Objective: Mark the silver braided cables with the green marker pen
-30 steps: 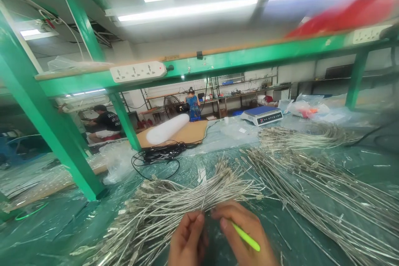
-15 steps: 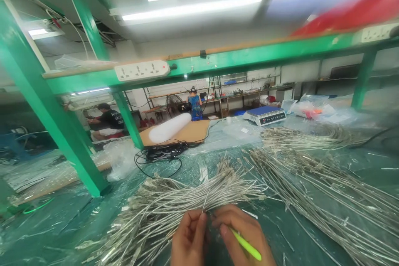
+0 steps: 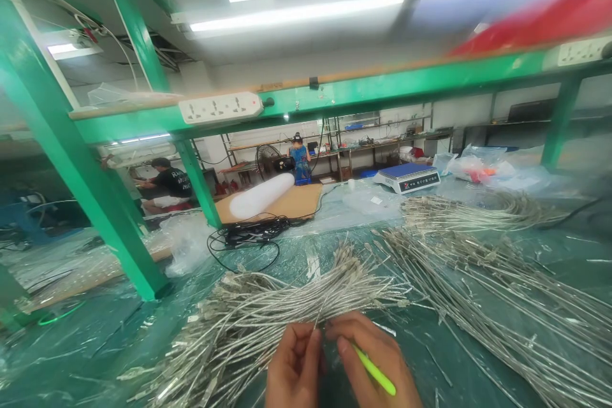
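Note:
My left hand [image 3: 294, 366] pinches a thin silvery cable [image 3: 319, 313] between thumb and forefinger. Close beside it, my right hand [image 3: 368, 347] is closed around a slim tool with a bright yellow-green handle [image 3: 377, 371]; its working end is hidden by the fingers, so its kind does not show. The fingertips of both hands almost meet. Just beyond them a large bundle of clear-silver cables [image 3: 268, 307] lies across the green table [image 3: 186, 312], pale connectors at its ends.
More cables [image 3: 478, 306] spread over the right side. Farther back are a coiled black cable [image 3: 253, 233], a white foam roll [image 3: 262, 196], a scale [image 3: 406, 177] and plastic bags [image 3: 482, 166]. A green frame [image 3: 119, 223] with a power strip [image 3: 220, 107] crosses above. Two people are in the background.
Both hands keep their grip and stay close together. The yellow-green handle has tilted slightly and shifted a little leftward. The whole view has moved very slightly.

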### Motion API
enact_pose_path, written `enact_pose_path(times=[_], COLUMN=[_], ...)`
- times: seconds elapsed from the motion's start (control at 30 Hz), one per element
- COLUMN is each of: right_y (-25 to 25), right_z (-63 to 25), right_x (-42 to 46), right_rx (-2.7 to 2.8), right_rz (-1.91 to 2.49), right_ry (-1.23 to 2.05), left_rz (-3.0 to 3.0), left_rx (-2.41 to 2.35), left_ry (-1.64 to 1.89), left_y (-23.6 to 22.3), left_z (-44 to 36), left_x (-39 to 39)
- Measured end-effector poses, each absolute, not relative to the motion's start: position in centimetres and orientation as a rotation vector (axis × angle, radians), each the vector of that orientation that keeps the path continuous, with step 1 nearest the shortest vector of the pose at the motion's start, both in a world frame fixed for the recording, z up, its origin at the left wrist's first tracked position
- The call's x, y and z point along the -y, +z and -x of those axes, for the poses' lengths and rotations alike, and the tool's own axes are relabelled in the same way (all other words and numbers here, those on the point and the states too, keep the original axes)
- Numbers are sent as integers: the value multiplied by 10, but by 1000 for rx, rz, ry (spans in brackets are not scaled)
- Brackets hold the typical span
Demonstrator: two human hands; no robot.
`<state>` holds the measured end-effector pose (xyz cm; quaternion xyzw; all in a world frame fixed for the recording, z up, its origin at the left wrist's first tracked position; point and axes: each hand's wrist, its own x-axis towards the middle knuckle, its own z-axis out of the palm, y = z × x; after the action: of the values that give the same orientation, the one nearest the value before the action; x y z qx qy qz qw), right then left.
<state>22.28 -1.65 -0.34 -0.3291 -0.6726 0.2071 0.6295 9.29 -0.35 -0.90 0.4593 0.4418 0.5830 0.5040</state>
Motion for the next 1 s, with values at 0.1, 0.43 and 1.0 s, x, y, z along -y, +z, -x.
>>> enact_pose_path(times=[0.1,0.43,1.0], right_y=[-3,-11,-29], right_z=[-221,-219,-212], right_x=[18,18,10], right_rx=[1499,1482,1716], right_rz=[776,950,683], right_ry=[457,359,344], left_rz=[-1113,-1180,-1231], left_rx=[-1068,-1087,-1047], left_ry=[1415,1432,1374], left_y=[-8,-16,1], left_z=[-94,-96,-89], left_x=[4,2,7])
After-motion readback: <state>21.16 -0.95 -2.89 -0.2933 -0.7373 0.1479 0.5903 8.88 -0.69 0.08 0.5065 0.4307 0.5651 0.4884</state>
